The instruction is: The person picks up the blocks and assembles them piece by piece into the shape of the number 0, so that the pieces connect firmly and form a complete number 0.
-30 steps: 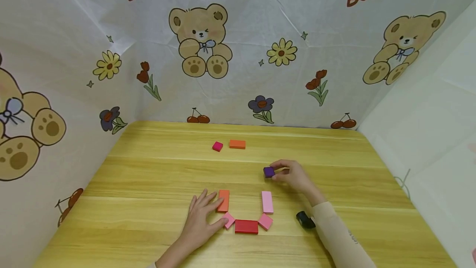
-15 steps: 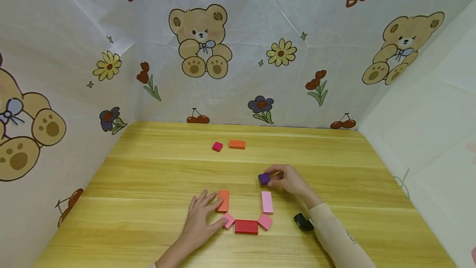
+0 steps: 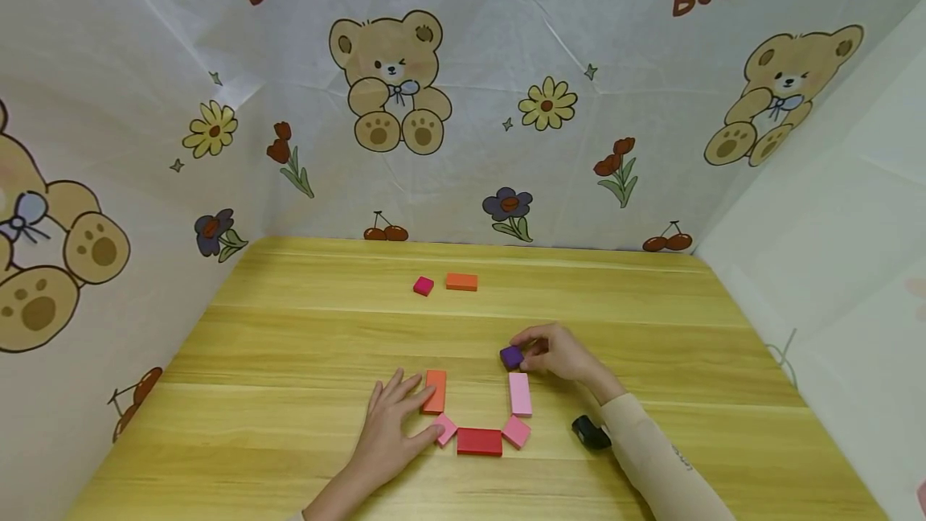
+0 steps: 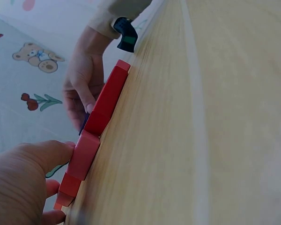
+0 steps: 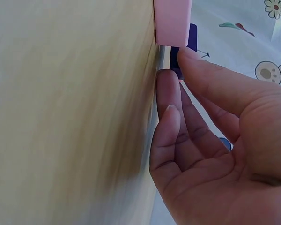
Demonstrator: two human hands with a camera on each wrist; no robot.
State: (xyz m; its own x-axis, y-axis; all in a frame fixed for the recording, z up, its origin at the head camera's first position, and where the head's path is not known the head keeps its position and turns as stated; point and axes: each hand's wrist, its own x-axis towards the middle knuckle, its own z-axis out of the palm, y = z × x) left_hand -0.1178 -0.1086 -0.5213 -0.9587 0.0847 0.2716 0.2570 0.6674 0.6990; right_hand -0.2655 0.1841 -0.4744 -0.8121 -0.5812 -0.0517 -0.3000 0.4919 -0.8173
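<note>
My right hand (image 3: 566,356) pinches a purple square block (image 3: 511,357) between thumb and fingers, at the far end of a light pink rectangular block (image 3: 519,395). In the right wrist view the purple block (image 5: 192,37) is partly hidden by the thumb and the pink block. My left hand (image 3: 391,431) rests with fingers spread; its thumb touches a pink square block (image 3: 446,428) and a fingertip lies on an orange-red rectangular block (image 3: 436,387). A red rectangular block (image 3: 479,441) and another pink square block (image 3: 517,431) complete a U-shaped row, squares set diagonally at the corners.
Farther back on the wooden table (image 3: 325,328) lie a crimson square block (image 3: 424,286) and an orange rectangular block (image 3: 461,282). A black device (image 3: 591,432) sits at the right wrist. Cloth printed with bears (image 3: 394,87) hangs behind the table.
My right hand has moved the purple block nearer to me and slightly left, toward the far end of the light pink block. The left hand and the other blocks stay put.
</note>
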